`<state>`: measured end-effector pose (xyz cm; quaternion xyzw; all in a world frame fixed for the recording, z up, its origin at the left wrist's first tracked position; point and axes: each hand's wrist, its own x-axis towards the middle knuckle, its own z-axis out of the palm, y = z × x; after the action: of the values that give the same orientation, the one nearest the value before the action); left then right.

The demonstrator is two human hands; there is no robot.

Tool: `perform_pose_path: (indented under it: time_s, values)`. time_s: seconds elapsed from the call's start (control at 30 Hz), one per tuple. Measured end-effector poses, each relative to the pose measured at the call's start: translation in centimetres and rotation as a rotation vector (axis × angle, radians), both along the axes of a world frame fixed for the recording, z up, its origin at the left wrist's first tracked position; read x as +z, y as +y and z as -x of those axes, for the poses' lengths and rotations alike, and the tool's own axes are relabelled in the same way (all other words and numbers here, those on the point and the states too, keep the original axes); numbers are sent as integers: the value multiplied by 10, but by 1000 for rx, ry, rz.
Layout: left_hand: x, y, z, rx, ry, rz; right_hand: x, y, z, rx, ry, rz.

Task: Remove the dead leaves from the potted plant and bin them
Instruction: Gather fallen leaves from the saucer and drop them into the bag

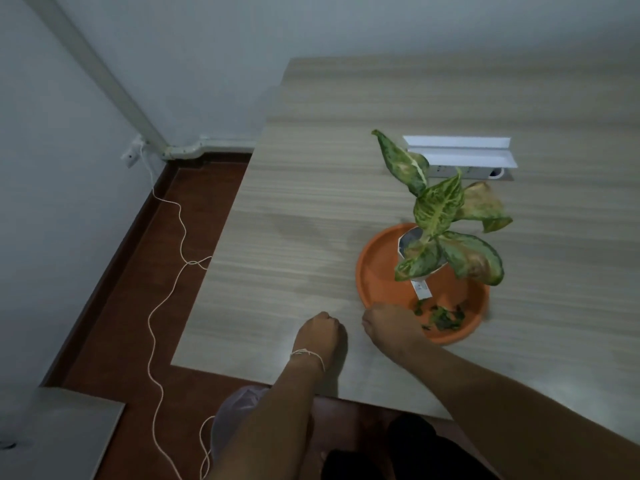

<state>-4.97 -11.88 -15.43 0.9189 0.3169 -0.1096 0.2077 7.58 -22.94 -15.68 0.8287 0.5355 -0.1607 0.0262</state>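
The potted plant (446,223) stands in a small white pot (410,242) set toward the far side of an orange saucer (377,271), which rests on the wood-grain counter (311,188) near its front edge. Its leaves are mottled green and cream; one on the right (483,206) has gone yellow-brown and curled, and the lower right leaf (474,259) shows browning along its edge. A white tag (421,289) lies in the saucer below the pot. A small heap of torn green leaf scraps (441,317) lies in the near part of the saucer.

The right hand (388,323) reaches over the near rim of the saucer, just beside the scraps; its fingers curl downward and are hidden from above, so it cannot be told whether they pinch anything. The left hand (323,329) rests on the counter just left of the saucer, its fingers folded into a loose fist; a pale thread band (308,355) circles the wrist.

Behind the plant, a white cable-box flap (460,150) stands open in the counter. A translucent plastic bag (235,414) sits on the reddish floor (194,202) under the left forearm, and a white cord (162,289) trails across the floor from a wall socket (131,155).
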Motion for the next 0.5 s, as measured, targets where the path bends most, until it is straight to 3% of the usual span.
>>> perform_pose_path:
  time_s: [0.13,0.27,0.5]
  values:
    - [12,-4,-19,-9,-120,28,12,-24,-34,-166,113,-122]
    - [21,-19,-57,-99,-185,66,17,-53,-70,-332,112,-42]
    - [21,-49,-103,-270,33,81,18,-90,-95,-360,170,3]
